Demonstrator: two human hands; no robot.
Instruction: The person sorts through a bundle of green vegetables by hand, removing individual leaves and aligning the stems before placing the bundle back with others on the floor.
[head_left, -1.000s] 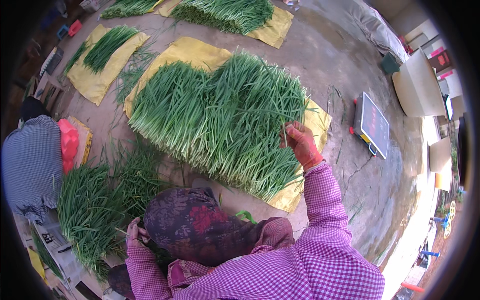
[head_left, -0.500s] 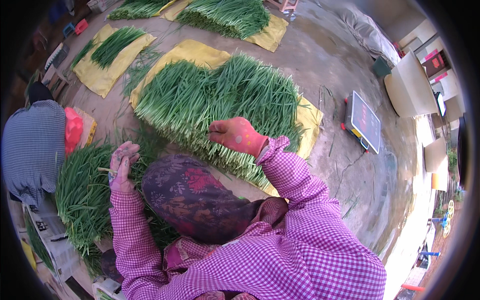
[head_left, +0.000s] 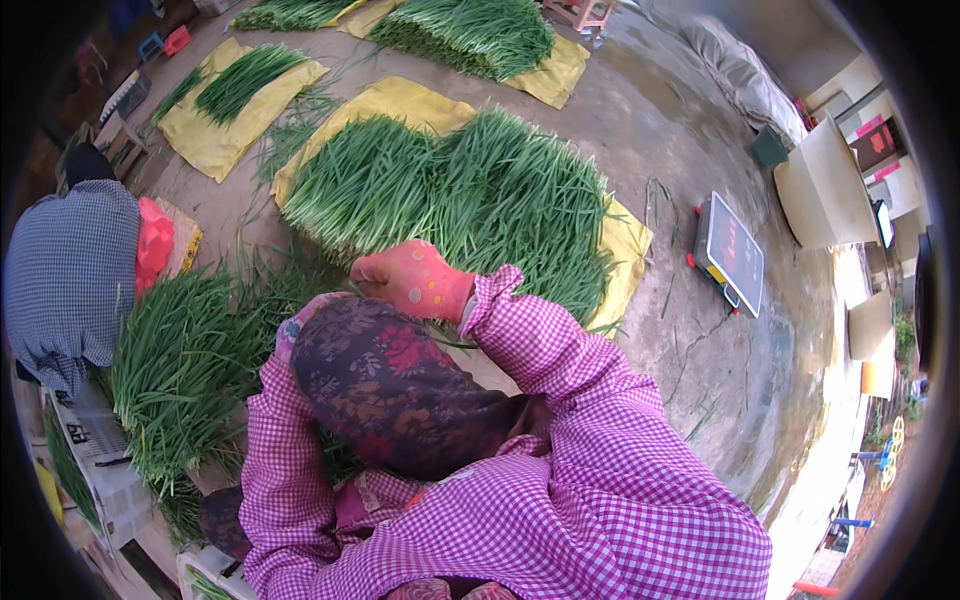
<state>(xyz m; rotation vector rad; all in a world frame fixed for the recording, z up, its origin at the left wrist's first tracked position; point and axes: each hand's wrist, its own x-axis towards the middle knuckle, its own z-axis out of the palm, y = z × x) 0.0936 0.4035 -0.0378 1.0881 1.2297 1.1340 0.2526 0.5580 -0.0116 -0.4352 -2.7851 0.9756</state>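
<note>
My right hand [head_left: 415, 280], in an orange-pink dotted glove, is closed in front of my knee [head_left: 390, 370]. Anything between its fingertips is too small to make out. My left hand [head_left: 298, 325], in a paler glove, reaches behind the knee, which hides its fingers. Just beyond the right hand, a broad heap of green chives [head_left: 470, 190] lies on a yellow sheet [head_left: 405, 98], pale stem ends toward me. Another chive heap [head_left: 175, 370] lies left of my left arm, with loose stalks [head_left: 270, 275] between it and the knee.
At the left a person in a checked top [head_left: 75, 270] bends beside a red bag [head_left: 153, 245]. A flat scale [head_left: 730, 250] stands on the floor to the right. More chives [head_left: 465, 40] lie on sheets farther off. A large cream tub [head_left: 825, 190] stands far right.
My right hand has moved left and nearer, from the chive heap to the knee. The left hand has gone right, behind the knee; the thin pale stalk it held is out of sight.
</note>
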